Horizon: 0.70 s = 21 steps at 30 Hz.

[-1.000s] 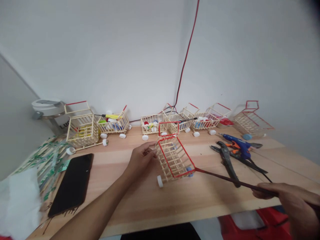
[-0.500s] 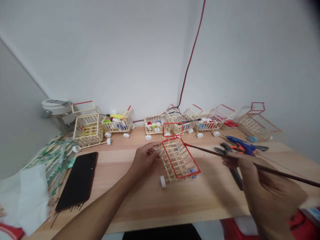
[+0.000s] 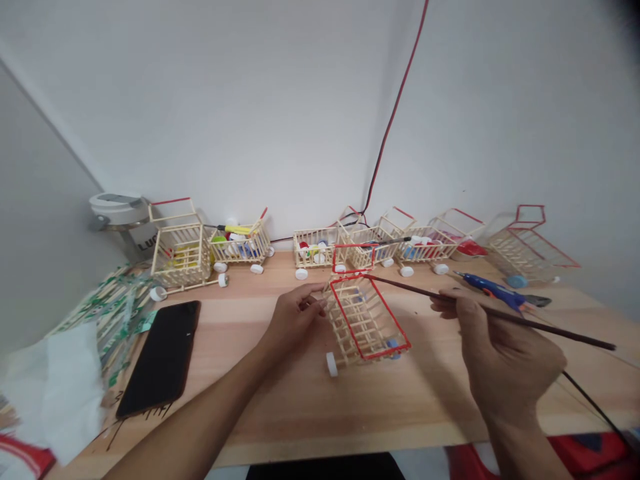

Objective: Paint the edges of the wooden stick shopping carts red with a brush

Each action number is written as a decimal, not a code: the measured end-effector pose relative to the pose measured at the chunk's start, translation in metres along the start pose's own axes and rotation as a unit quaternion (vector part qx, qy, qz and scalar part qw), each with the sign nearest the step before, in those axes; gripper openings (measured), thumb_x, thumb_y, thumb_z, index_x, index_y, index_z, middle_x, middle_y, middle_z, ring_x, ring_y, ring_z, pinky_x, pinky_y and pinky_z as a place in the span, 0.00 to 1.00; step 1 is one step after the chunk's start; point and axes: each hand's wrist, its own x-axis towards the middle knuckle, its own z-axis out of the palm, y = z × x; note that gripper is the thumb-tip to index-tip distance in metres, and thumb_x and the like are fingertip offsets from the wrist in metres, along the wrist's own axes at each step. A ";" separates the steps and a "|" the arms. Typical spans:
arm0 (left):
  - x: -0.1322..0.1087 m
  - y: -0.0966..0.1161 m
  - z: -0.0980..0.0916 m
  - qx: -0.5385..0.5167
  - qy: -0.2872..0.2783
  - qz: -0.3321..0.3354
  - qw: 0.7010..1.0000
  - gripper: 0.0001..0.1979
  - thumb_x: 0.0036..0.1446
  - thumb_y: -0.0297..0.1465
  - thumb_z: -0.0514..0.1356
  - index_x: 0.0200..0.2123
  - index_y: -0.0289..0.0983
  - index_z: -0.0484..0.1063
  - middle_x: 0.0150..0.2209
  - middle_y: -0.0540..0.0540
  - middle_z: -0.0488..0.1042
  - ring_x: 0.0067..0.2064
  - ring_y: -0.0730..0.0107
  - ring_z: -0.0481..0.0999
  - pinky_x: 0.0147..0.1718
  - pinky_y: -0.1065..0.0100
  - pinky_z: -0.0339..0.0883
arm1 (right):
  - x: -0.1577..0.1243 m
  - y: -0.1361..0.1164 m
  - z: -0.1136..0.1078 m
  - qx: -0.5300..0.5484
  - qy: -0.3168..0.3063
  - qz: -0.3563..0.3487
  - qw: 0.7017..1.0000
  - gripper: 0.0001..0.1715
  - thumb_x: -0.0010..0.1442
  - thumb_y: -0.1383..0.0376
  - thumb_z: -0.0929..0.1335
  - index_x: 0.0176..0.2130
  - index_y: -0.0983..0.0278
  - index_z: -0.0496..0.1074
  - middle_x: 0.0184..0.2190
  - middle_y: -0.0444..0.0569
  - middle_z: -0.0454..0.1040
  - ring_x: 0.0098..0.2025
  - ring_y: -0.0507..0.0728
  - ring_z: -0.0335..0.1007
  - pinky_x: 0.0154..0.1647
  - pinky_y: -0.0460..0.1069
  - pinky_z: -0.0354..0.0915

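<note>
A small wooden-stick shopping cart [image 3: 367,319] with a red-painted top rim and red handle stands on the table in front of me. Its wheels look like bottle caps, white and blue. At the cart's left back corner, my left hand [image 3: 299,313] pinches the sticks. My right hand [image 3: 505,353] grips a long, thin, dark paintbrush [image 3: 417,290] like a pen. The brush tip touches, or nearly touches, the red rim near the handle end; the exact contact is too small to tell.
Along the wall stand more stick carts [image 3: 320,248], several holding colourful items. A blue glue gun [image 3: 493,290] lies at the right, partly behind my hand. On the left are a black phone [image 3: 160,360], wrapped sticks [image 3: 93,307], white tissue [image 3: 73,393] and a lidded tumbler [image 3: 120,213].
My right hand has shifted left, and the brush tip has slid along the rim toward the handle. My left hand keeps its hold. The whole view has shifted slightly.
</note>
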 end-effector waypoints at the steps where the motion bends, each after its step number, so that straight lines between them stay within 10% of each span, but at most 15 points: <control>1: 0.000 0.000 0.000 0.003 0.001 -0.001 1.000 0.19 0.57 0.31 0.60 0.52 0.34 0.75 0.31 0.44 0.80 0.32 0.65 0.78 0.34 0.68 0.68 | 0.001 0.000 0.000 -0.013 -0.001 -0.009 1.000 0.10 0.60 0.63 0.67 0.36 0.63 0.78 0.28 0.44 0.79 0.33 0.53 0.76 0.38 0.48 0.70; 21: 0.000 0.000 0.001 -0.014 0.008 0.011 1.000 0.18 0.57 0.31 0.61 0.51 0.35 0.75 0.30 0.46 0.79 0.31 0.67 0.77 0.32 0.71 0.67 | 0.001 0.003 -0.017 -0.035 -0.009 -0.046 0.998 0.10 0.60 0.64 0.66 0.38 0.57 0.77 0.30 0.43 0.79 0.35 0.54 0.76 0.41 0.51 0.70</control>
